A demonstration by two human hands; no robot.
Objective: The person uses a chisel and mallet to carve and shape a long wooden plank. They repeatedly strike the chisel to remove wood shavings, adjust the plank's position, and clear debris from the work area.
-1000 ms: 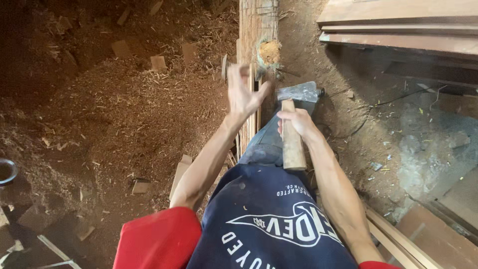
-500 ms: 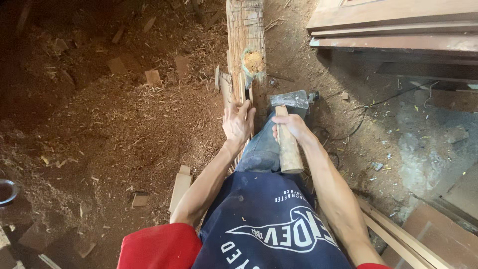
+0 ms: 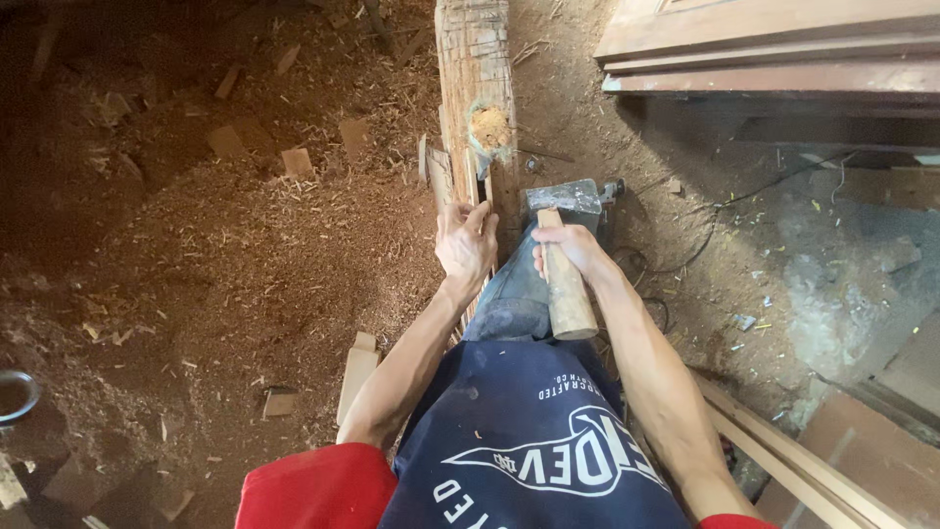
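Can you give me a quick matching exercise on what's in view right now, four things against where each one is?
Things:
1. left hand
2. right hand
3. hammer
4. wooden beam

Places:
A. gripped by its wooden handle, metal head pointing away from the person
B. lying on the ground, stretching away, hole cut in its top
C. resting against the beam's near end
D. closed around the hammer handle

Pairs: 1-C, 2-D, 3-A, 4-B

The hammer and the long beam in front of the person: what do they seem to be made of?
Hammer: the head looks like dull grey metal and the handle like pale, bare wood with visible grain. Beam: rough, weathered wood with cracked grain, and a gouged hollow showing fresh yellowish wood.
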